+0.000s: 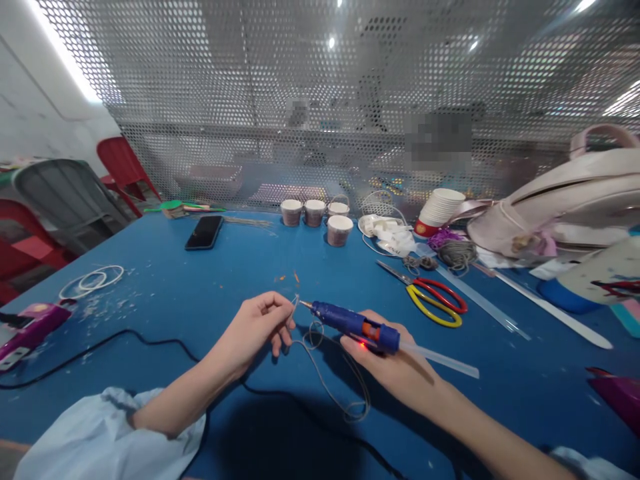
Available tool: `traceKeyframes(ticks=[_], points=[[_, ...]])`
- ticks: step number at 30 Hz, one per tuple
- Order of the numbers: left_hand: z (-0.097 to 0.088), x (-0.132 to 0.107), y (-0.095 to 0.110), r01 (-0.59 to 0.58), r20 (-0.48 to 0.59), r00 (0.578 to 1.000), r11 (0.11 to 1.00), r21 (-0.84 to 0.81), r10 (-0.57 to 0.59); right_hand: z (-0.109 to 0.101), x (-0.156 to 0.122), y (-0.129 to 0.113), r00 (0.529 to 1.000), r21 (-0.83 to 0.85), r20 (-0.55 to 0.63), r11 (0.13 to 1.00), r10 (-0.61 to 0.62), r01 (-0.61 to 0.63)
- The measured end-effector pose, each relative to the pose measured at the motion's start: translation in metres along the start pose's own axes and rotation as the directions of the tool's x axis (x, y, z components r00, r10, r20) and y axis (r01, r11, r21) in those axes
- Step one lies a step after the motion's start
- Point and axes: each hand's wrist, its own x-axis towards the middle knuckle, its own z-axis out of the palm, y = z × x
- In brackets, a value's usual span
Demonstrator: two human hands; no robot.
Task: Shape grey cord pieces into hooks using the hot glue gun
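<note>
My left hand (260, 327) is closed in a pinch on the end of a thin grey string (325, 380), which loops down over the blue table (200, 287). My right hand (390, 363) grips a blue hot glue gun (355, 323) with an orange trigger and a red light. A clear glue stick (440, 360) pokes out of its back. The gun's nozzle points left, almost touching the string end at my left fingertips.
Red and yellow scissors (435, 300) lie to the right, with long glue sticks (480, 300). Small paper cups (315, 213), a stack of cups (440, 207), a black phone (204, 232), a pink bag (560, 200), a purple glue gun (30, 330), white rings (93, 280) and a black cable (125, 340) surround them.
</note>
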Motion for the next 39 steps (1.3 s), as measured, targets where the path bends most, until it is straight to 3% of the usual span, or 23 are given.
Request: traceKeyframes(ticks=[39], points=[[0.0021, -0.0033, 0.0015, -0.003, -0.014, 1.000, 0.996, 0.085, 0.004, 0.0036, -0.0031, -0.0009, 0.999, -0.059, -0.025, 0.997, -0.043, 0.041]])
